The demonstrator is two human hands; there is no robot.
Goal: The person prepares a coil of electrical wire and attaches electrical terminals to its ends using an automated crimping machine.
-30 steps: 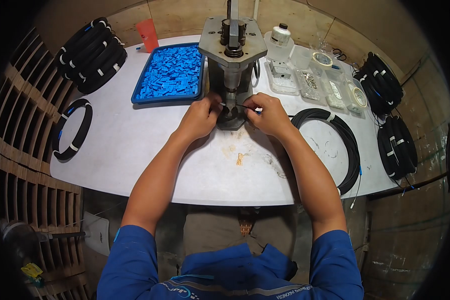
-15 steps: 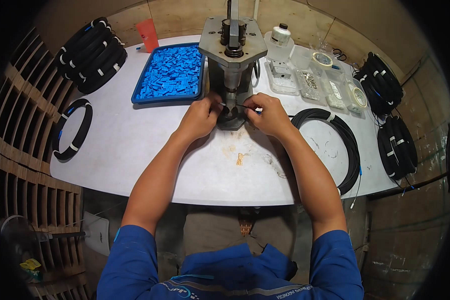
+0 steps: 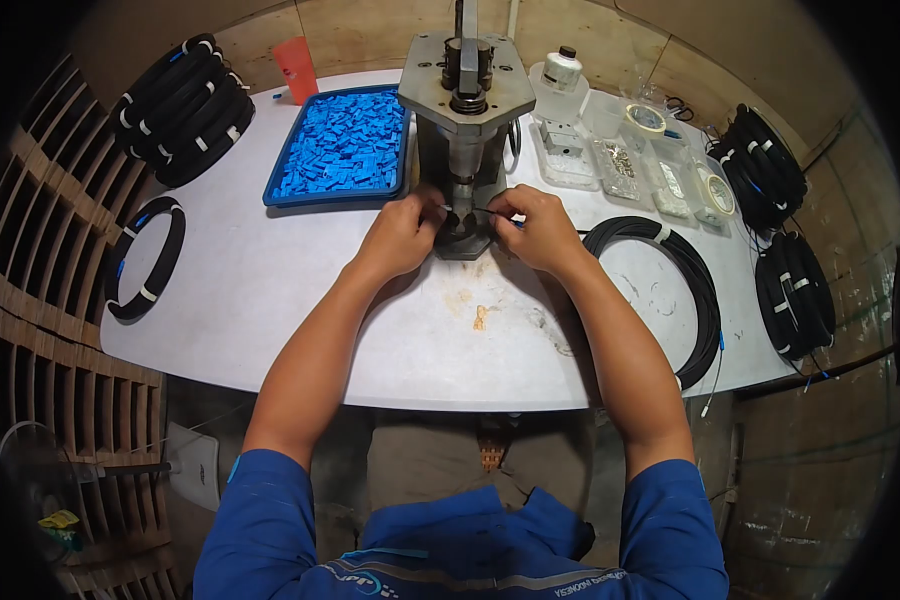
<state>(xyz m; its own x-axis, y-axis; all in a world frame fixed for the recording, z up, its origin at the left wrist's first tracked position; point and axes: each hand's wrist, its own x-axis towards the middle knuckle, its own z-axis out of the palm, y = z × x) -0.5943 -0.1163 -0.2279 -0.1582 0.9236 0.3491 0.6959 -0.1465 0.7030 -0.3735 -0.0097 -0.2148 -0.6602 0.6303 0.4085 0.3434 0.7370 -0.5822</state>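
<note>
A metal hand press (image 3: 467,80) stands at the back middle of the table, its ram coming down onto the base. To the left of the ram, my left hand (image 3: 402,235) is closed in a pinch; a tiny pale tip shows at its fingers, too small to name. On the other side, my right hand (image 3: 538,230) pinches a thin black cable (image 3: 483,210), whose end points into the press. A bit of blue shows under those right fingers. From behind my right hand the cable seems to lead to a black cable coil (image 3: 708,290) lying on the table.
Left of the press sits a blue tray (image 3: 270,200) full of small blue parts, with a red cup (image 3: 294,70) behind. Clear containers (image 3: 570,178), tape rolls and a bottle (image 3: 562,68) stand at the right. Bundled black coils (image 3: 185,110) line both sides; a single coil (image 3: 160,262) lies left.
</note>
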